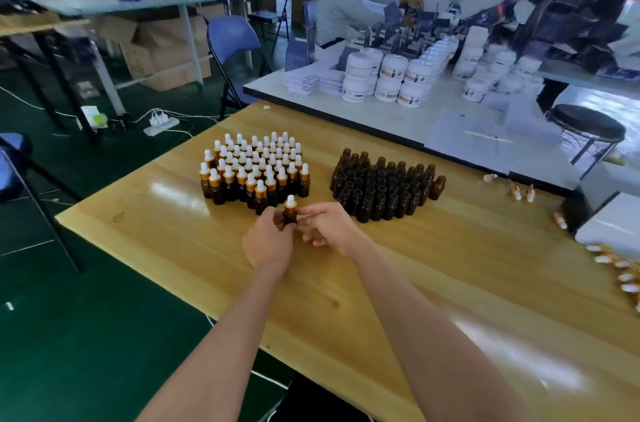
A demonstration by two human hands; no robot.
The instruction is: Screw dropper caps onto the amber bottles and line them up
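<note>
the amber bottle stands upright between the 2 hands, long axis vertical, with a dropper cap already seated on its neck and the white bulb pointing up. it sits at the near edge of the capped bottles, just in front of their front row, so the open slot it would join lies a short way ahead and to the left.

the left hand comes at it from the near left and its fingers curl round the glass body, holding it. the right hand reaches in from the right, its fingers stretched to the bottle's shoulder just under the cap. both hands are equally close, with the left carrying the weight.

whether the right fingers actually pinch the collar or only touch it cannot be told, since the contact side is turned away. the bottle's base is hidden behind the left hand, so it is unclear if it rests on the tabletop or hangs above it, and how far the cap is screwed down cannot be read.

the uncapped bottles stand well to the right, and the loose dropper caps lie further right, some cut off by the frame edge.
</note>
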